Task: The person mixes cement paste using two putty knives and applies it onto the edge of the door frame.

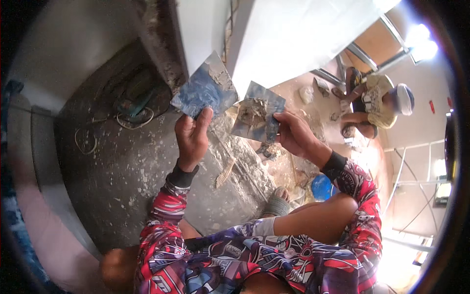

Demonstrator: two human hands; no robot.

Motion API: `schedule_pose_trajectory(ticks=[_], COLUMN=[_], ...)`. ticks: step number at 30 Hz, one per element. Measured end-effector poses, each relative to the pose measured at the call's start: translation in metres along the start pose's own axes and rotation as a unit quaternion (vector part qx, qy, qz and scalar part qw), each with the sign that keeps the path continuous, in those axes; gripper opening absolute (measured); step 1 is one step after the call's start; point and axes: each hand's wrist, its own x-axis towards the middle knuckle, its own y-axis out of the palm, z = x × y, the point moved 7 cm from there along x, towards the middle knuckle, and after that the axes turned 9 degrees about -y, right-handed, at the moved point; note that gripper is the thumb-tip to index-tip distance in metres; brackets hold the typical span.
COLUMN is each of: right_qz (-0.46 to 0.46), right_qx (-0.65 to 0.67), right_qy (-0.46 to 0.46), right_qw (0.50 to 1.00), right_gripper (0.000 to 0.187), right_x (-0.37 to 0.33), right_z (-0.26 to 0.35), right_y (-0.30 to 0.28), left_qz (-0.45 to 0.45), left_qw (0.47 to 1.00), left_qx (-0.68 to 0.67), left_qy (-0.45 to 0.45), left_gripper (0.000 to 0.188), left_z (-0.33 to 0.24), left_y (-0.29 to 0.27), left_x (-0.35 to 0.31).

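Observation:
My left hand (193,139) is closed around the lower corner of a square metal putty scraper (203,90), thumb flat on its face. Grey putty is smeared over that blade, thickest along its upper right edge. In my right hand (302,138) a second square putty scraper (241,126) is pinched at its right side, with a lump of brownish-grey putty (254,111) on its middle. The two blades are held up close together, their near edges almost meeting; I cannot tell whether they touch. Behind them stands the edge of a white panel (298,36).
A splattered grey floor (142,181) lies below, with a crumpled, dirty sheet (240,164) on it. At left is a greenish tool (134,105) with a looped pale cord. A blue round object (321,187) is beside my knee. Another person (379,103) squats at far right.

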Motion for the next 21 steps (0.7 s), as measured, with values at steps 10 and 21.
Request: schedule_pose_trajectory(ticks=[10, 21], right_qz=[0.114, 0.022], right_qx=[0.206, 0.117], right_qy=[0.069, -0.069], right_qw=[0.969, 0.991], right_gripper=[0.043, 0.03], right_x=[-0.017, -0.026], right_z=[0.006, 0.032], right_y=[0.01, -0.03], left_qz=[0.243, 0.171], left_qw=[0.861, 0.89], left_qx=[0.191, 0.271], left_qy=[0.405, 0.324], left_gripper=[0.049, 0.062], left_z=[-0.069, -0.016], left_y=[0.079, 0.113], left_x=[-0.001, -0.007])
